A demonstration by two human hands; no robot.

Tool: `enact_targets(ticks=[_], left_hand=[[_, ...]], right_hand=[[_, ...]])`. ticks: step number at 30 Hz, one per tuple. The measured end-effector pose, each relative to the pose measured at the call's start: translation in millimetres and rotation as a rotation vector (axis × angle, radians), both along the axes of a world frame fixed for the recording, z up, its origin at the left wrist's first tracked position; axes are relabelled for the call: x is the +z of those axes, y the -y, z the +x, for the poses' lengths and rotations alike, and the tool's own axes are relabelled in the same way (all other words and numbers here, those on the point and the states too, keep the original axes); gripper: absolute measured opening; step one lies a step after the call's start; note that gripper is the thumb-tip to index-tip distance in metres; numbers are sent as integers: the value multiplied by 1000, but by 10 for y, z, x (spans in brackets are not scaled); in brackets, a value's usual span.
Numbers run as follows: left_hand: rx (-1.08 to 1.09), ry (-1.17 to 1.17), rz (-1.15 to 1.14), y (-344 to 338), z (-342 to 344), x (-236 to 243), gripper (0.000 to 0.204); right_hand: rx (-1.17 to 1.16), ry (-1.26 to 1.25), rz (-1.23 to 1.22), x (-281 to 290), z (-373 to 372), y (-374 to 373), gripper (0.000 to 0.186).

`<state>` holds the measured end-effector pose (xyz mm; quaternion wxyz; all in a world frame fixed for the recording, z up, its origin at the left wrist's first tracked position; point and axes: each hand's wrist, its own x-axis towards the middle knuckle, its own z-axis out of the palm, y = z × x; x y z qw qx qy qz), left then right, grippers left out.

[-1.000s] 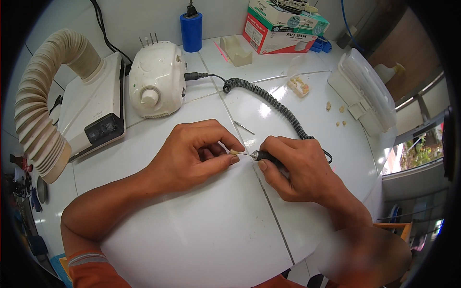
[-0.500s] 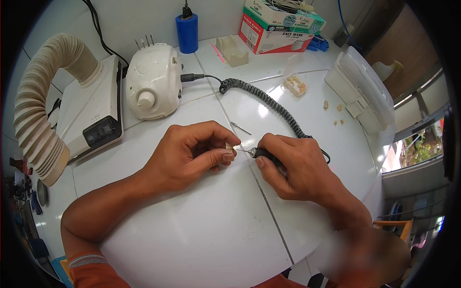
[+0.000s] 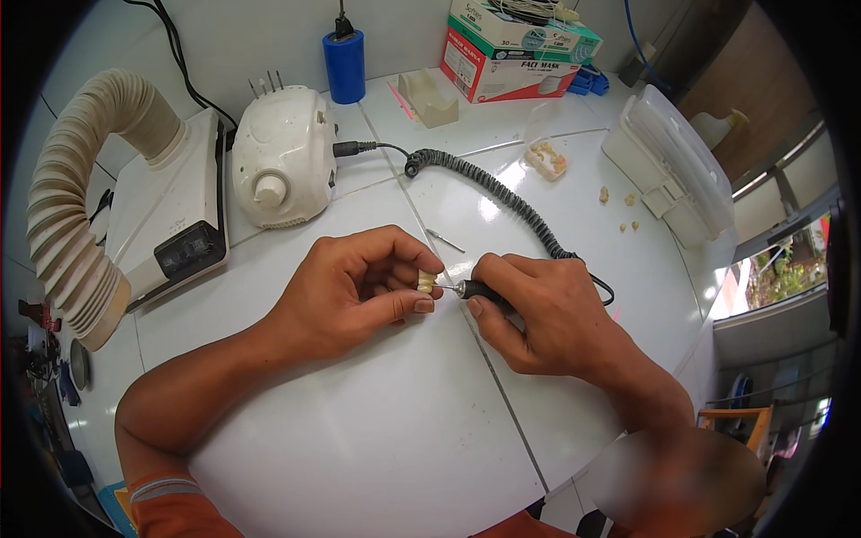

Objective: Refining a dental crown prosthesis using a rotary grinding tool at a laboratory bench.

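Your left hand (image 3: 354, 280) pinches the small cream piece (image 3: 425, 282) between finger and thumb, maybe so it can't wobble. Your right hand (image 3: 552, 314) squeezes the black pen tool (image 3: 482, 291), maybe to steady its thin tip (image 3: 445, 287) by the piece.

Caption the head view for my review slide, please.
Left hand pinches a small cream piece; right hand holds a corded handpiece, its thin tip toward it, over a white tiled table.

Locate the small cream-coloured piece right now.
In the head view, the cream-coloured piece is near the centre, pinched at the fingertips of the left hand, just left of the black handpiece in the right hand.
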<state>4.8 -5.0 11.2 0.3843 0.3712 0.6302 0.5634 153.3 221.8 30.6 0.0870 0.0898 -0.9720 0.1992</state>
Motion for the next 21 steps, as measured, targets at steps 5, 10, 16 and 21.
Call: enact_targets(ticks=[5, 10, 16, 21], left_hand=[[1, 14, 31, 5, 5, -22, 27], [-13, 18, 43, 1, -16, -28, 27], [2, 13, 11, -17, 3, -6, 27], [25, -30, -30, -42, 20, -3, 26]], right_hand=[[9, -6, 2, 0, 1, 3, 16], [18, -11, 3, -17, -2, 6, 17], [15, -36, 45, -23, -8, 31, 18], [14, -26, 79, -28, -6, 28, 19]])
